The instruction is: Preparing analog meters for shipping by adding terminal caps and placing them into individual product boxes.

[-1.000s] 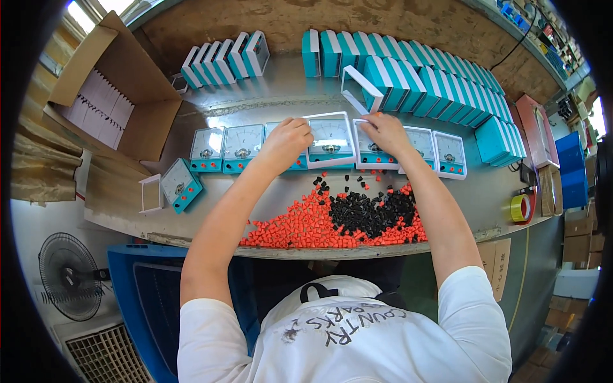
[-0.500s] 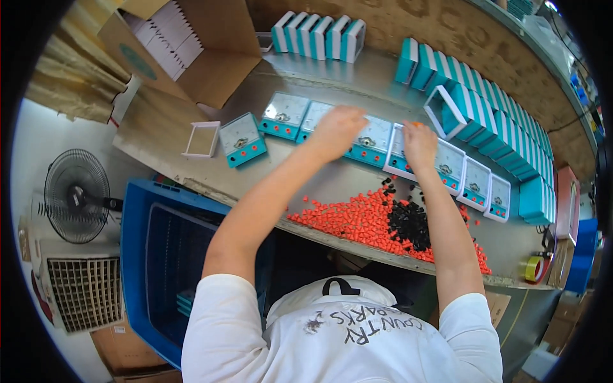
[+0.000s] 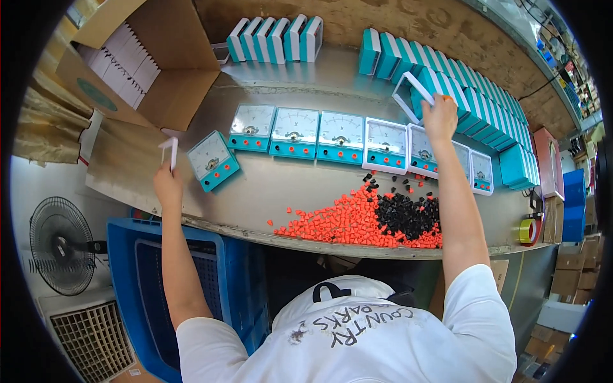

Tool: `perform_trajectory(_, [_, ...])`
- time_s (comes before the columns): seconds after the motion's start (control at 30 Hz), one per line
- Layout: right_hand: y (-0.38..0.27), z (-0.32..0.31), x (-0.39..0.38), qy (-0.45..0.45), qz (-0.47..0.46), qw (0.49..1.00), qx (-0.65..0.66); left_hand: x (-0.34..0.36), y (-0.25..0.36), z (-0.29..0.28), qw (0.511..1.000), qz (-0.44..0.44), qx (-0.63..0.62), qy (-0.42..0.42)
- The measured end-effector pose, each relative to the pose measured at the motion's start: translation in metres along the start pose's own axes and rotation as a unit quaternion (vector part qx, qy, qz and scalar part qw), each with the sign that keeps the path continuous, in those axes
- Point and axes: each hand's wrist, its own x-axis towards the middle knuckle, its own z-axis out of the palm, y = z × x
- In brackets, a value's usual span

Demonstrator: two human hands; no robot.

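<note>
My left hand (image 3: pixel 168 186) pinches a white rectangular frame (image 3: pixel 174 153), lifted by its lower end above the left of the bench. Just right of it lies a tilted teal-and-white panel meter (image 3: pixel 212 163). A row of similar meters (image 3: pixel 294 133) runs rightward; those towards the right have white frames around them. My right hand (image 3: pixel 440 120) is closed at the edge of another white frame (image 3: pixel 418 88), which stands by the stacked meters. A small orange piece (image 3: pixel 447 97) shows at this hand; its kind is unclear.
Loose red caps (image 3: pixel 338 220) and black caps (image 3: pixel 408 216) lie along the bench's front edge. Upright teal-and-white units (image 3: pixel 278 39) stand at the back, with more stacked (image 3: pixel 479 108) right. An open carton (image 3: pixel 185 83) is back left, a blue crate (image 3: pixel 246 274) below, yellow tape (image 3: pixel 527 231) right.
My left hand has gone from above the meter row to the far left and picked up the white frame there. My right hand has moved up from the meters to the standing white frame.
</note>
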Motion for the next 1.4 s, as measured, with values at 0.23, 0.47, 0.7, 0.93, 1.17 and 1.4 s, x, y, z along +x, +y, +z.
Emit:
perform_trajectory(0.23, [-0.038, -0.021, 0.008, 0.043, -0.018, 0.985, 0.167, -0.003, 0.123, -0.015, 0.547, -0.193, -0.813, -0.055])
perform_trajectory(0.47, [-0.097, -0.038, -0.028, -0.191, 0.267, 0.616, 0.716, -0.027, 0.184, 0.005, 0.455, -0.295, -0.79, -0.287])
perform_trajectory(0.7, [-0.093, -0.047, -0.082, -0.347, 0.257, 0.725, 0.536, -0.024, 0.181, -0.006, 0.922, 0.052, -0.339, -0.179])
perform_trajectory(0.93, [-0.133, 0.012, -0.044, 0.09, -0.222, 0.957, 0.162, 0.014, 0.197, 0.012, 0.976, 0.142, -0.163, -0.037])
perform_trajectory(1.17, [-0.157, 0.018, -0.033, -0.202, -0.191, 0.954, 0.115, 0.016, 0.19, 0.011, 0.96, 0.138, -0.241, -0.032])
perform_trajectory(1.4, [-0.138, 0.032, -0.061, -0.143, -0.206, 0.946, 0.205, 0.129, 0.16, 0.038, 0.954, 0.14, -0.264, -0.002])
